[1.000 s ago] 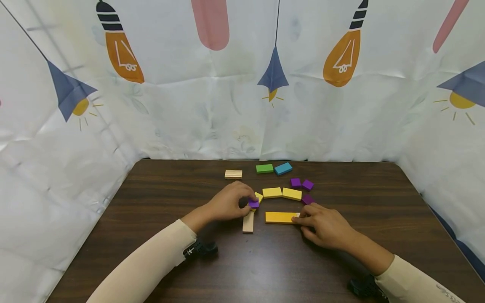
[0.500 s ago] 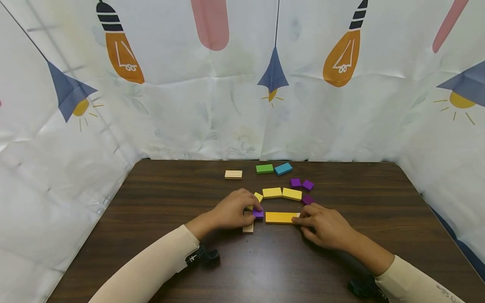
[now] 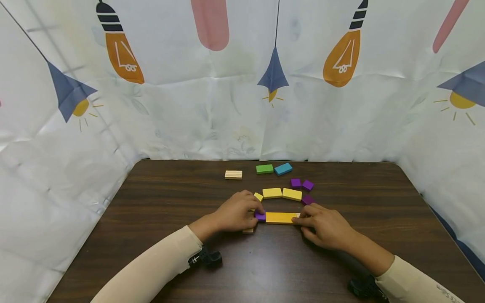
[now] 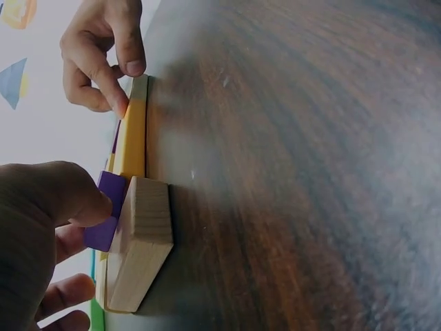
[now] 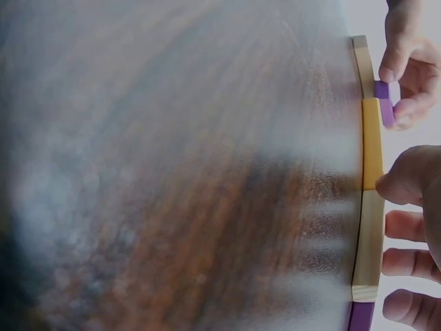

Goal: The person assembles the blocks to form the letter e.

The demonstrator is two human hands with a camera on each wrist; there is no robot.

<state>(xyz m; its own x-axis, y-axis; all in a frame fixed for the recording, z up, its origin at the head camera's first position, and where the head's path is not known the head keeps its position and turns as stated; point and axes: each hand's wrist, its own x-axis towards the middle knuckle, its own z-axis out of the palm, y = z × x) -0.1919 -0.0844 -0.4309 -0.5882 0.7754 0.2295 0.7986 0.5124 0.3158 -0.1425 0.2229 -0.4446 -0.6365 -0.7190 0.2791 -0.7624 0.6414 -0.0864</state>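
A person in cream sleeves [image 3: 149, 267] works with both bare hands on small blocks laid on a dark wood-grain desk [image 3: 174, 183]. Take the orange-yellow block [image 3: 278, 217], lying flat near the middle of the head view, as the centre of a clock, with the person towards six. At nine o'clock the left hand [image 3: 235, 212] has a narrow grip, thumb and fingers pinching a small purple block [image 3: 260, 216] right at the end of the orange-yellow one. Just beside that grip, between eight and nine, a pale wooden block [image 4: 142, 241] lies partly covered by the hand. At three o'clock the right hand [image 3: 326, 223] touches the spot where the orange-yellow block meets a plain wood block [image 5: 369, 238]; whether its grip is pinching or merely resting, I cannot tell. Beyond, a loose arc of light yellow blocks [image 3: 291, 194] runs from ten to one o'clock, with a dark purple piece [image 3: 307, 200] at two. Farther out are two purple cubes [image 3: 295, 183] around one, a blue block [image 3: 283, 168] at twelve, a green block [image 3: 264, 168] left of it, and a ribbed pale piece [image 3: 233, 174] near ten. A white sheet [image 3: 182, 118] printed with bulbs and lamps hangs behind.
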